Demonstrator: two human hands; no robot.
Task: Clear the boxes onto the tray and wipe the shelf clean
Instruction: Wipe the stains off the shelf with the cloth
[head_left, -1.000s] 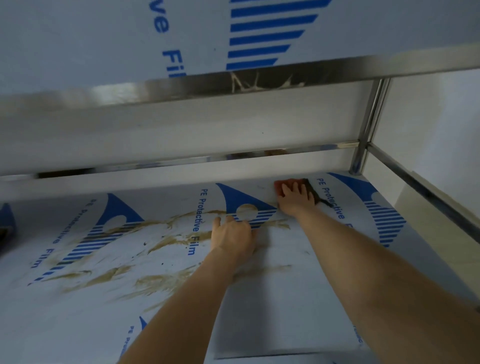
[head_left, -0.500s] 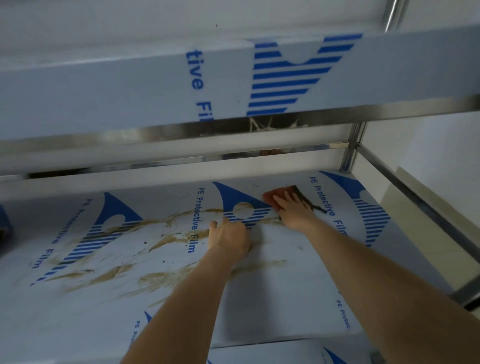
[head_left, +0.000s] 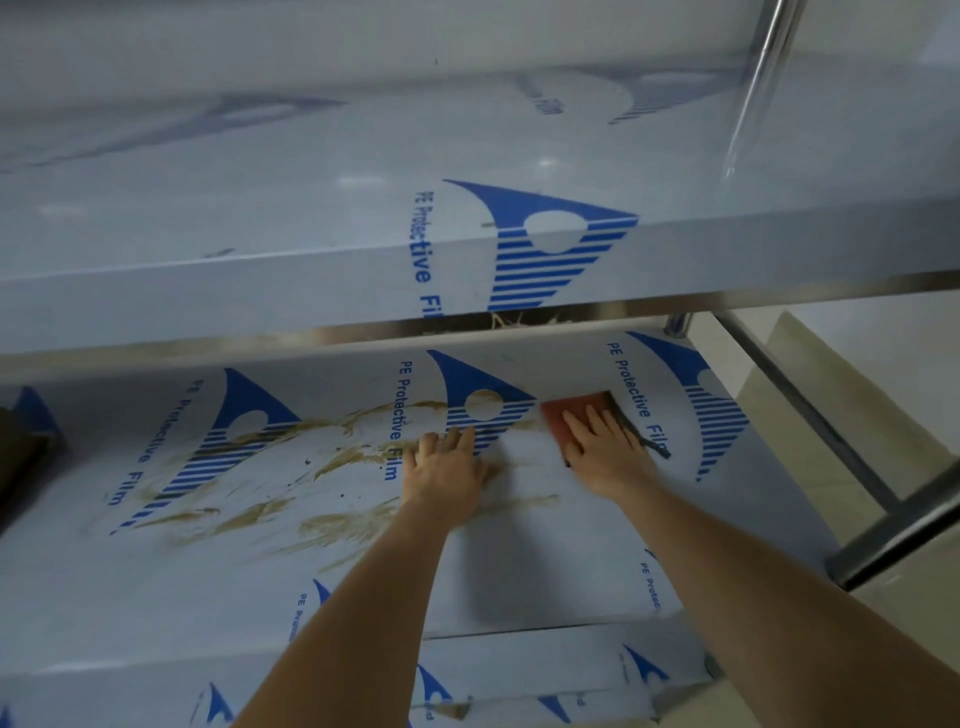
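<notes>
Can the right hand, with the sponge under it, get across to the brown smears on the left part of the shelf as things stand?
Probably not directly: the left hand rests flat on the shelf between the right hand, pressing the sponge, and the brown smears.

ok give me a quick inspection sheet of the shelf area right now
surface: shelf under blue-printed protective film, brown smears across its left and middle
job's things: red-brown cloth flat on the shelf at the back right; no boxes or tray seen
clutter: dark object at the left edge, unclear what
grippers: right hand flat on the cloth; left hand flat on the shelf beside it
cables: nothing seen
surroundings: upper shelf, steel post, pale floor
</notes>
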